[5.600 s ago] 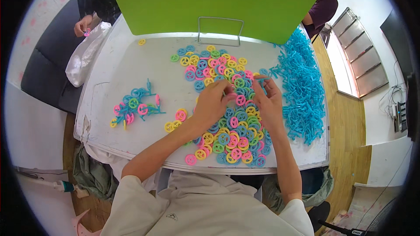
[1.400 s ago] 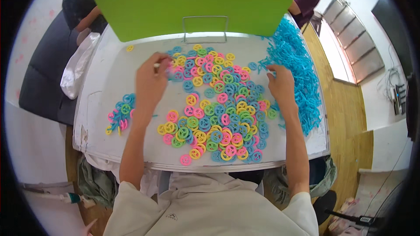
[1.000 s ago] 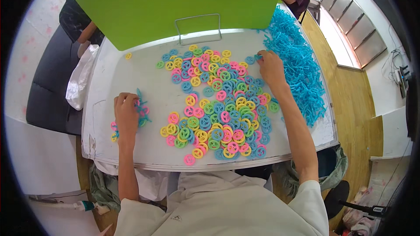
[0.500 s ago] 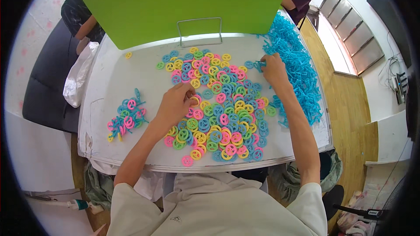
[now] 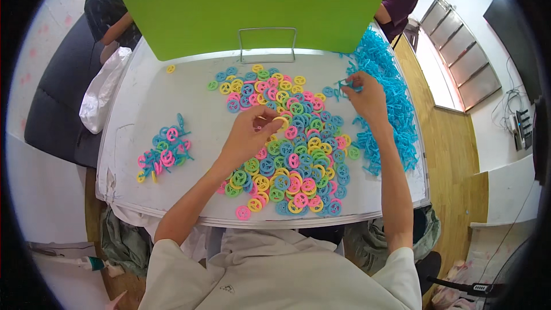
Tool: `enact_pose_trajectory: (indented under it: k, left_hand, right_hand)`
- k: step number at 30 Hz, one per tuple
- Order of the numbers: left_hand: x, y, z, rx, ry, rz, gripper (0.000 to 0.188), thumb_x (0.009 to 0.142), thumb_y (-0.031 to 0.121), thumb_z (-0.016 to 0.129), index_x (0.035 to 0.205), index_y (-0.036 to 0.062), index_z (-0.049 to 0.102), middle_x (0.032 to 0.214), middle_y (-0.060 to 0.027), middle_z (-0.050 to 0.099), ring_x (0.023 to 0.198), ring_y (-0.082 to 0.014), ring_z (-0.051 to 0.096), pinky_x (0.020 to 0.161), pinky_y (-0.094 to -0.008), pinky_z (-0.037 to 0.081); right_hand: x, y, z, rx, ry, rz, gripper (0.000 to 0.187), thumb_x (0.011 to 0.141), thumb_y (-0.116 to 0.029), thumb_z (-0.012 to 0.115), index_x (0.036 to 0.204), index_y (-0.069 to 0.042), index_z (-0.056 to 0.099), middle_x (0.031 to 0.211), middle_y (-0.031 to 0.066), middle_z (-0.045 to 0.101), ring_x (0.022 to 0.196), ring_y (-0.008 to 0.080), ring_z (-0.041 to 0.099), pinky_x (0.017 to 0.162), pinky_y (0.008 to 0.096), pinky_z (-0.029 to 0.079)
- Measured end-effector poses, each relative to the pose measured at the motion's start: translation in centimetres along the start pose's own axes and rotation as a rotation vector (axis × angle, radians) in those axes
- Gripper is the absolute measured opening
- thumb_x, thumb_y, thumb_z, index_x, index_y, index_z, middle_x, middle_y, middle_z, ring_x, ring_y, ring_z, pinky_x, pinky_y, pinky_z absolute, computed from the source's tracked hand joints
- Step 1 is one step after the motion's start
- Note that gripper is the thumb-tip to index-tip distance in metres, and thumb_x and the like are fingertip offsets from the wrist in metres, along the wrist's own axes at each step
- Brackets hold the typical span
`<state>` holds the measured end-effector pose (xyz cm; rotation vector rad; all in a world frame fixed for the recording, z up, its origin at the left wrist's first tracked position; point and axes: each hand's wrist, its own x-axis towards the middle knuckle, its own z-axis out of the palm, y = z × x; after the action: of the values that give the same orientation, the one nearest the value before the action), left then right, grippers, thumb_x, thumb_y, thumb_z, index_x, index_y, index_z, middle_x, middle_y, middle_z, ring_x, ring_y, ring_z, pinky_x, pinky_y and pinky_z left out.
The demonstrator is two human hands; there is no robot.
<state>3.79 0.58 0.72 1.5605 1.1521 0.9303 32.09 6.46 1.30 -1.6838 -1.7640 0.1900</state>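
Observation:
My left hand [image 5: 252, 132] pinches a small yellow spoked plastic wheel [image 5: 283, 122] above the spread of pink, blue, green and yellow wheels [image 5: 281, 181] in the middle of the table. Farther right, my right hand [image 5: 364, 95] has its fingers closed on a blue plastic piece [image 5: 342, 85], which looks thin and branched. It is held beside a big heap of similar blue pieces [image 5: 396, 109] along the table's right side. To the left lies a small cluster of blue pieces with coloured wheels on them [image 5: 164, 152].
An upright green board [image 5: 252, 6] with a metal wire stand [image 5: 268, 46] closes off the far side of the white table [image 5: 138, 100]. One yellow wheel [image 5: 170, 69] lies alone at the far left. Two other people sit beyond, and a white plastic bag [image 5: 103, 92] hangs by the left edge.
My left hand has lifted a yellow wheel off the spread and moved right with it. My right hand has drawn a blue piece slightly nearer and to the right. The view has shifted a little.

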Motion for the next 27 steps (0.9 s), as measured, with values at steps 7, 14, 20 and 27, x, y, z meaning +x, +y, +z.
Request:
enact_pose_trajectory:
  k: [7,14,20,27]
  left_hand:
    - [-0.3,-0.1,1.7,-0.490,0.005,0.088,0.021,0.094,0.015,0.057,0.106,-0.0017,0.054,0.097,-0.0067,0.062,0.090,-0.0136,0.062,0.075,-0.0299,0.058]
    - [-0.6,-0.5,1.3,-0.438,0.047,0.026,0.019,0.095,0.013,0.054,0.107,-0.0022,0.053,0.098,-0.0089,0.062,0.090,-0.0146,0.063,0.077,-0.0309,0.057]
    - [-0.6,-0.6,1.3,-0.541,0.052,-0.092,0.022,0.096,0.018,0.054,0.110,0.0014,0.054,0.098,-0.0060,0.062,0.090,-0.0127,0.062,0.079,-0.0265,0.053]
    - [-0.5,-0.1,1.3,-0.508,0.005,-0.054,0.020,0.095,0.017,0.056,0.108,0.0010,0.054,0.096,-0.0061,0.064,0.085,-0.0130,0.063,0.076,-0.0262,0.053]
  right_hand:
    - [-5.1,-7.1,1.9,0.669,-0.265,0.159,0.025,0.081,-0.013,0.074,0.093,0.004,0.060,0.082,0.0096,0.067,0.068,0.0089,0.063,0.054,0.0202,0.047]
    - [-6.5,-8.4,3.6,1.004,-0.347,0.300,0.023,0.083,-0.006,0.071,0.099,0.004,0.059,0.087,0.0084,0.067,0.073,0.0113,0.065,0.066,0.0226,0.055]
    - [-6.8,-8.2,3.9,1.047,-0.423,0.273,0.031,0.084,-0.005,0.069,0.111,0.004,0.059,0.090,0.0075,0.067,0.081,0.0122,0.065,0.073,0.0246,0.055]
    - [-6.9,-8.5,3.8,0.896,-0.421,0.134,0.027,0.084,-0.006,0.070,0.109,0.002,0.064,0.091,0.0052,0.067,0.077,0.0073,0.061,0.065,0.0202,0.049]
